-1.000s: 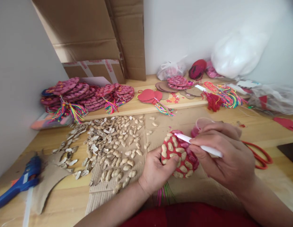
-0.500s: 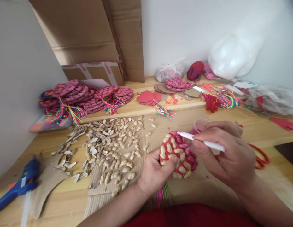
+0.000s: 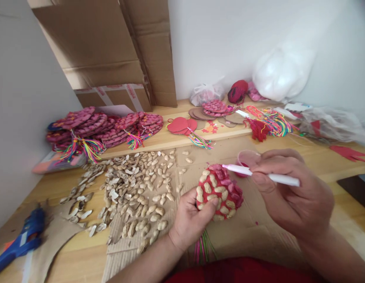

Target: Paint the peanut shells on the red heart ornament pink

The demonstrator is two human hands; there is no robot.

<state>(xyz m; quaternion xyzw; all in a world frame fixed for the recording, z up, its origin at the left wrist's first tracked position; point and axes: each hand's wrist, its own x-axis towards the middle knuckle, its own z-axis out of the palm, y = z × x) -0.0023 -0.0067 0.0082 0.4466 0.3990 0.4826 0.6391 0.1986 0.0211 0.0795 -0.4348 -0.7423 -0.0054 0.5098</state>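
My left hand (image 3: 191,218) grips a round red disc (image 3: 220,195) at its left edge, thumb on top. Peanut shells are fixed all over its face; those along the top and right are painted pink, the others bare tan. In my right hand (image 3: 291,192) is a white-handled paintbrush (image 3: 284,179), pinched between thumb and fingers. Its pink tip is at the disc's top edge, by the painted shells. Just behind this hand stands a clear plastic cup (image 3: 247,157) with pink paint, partly hidden. Green and pink cords (image 3: 203,247) hang below the disc.
Loose peanut shells (image 3: 141,196) cover the cardboard on the left. A blue glue gun (image 3: 26,237) lies at the far left. Along the raised back ledge are pink shell discs (image 3: 82,125) with tassels, red discs (image 3: 180,125), yarn (image 3: 238,91) and colourful cords (image 3: 278,122).
My right hand has moved slightly right, with more of the brush handle showing. The brush tip stays by the disc's top edge. The whole view has shifted a little.
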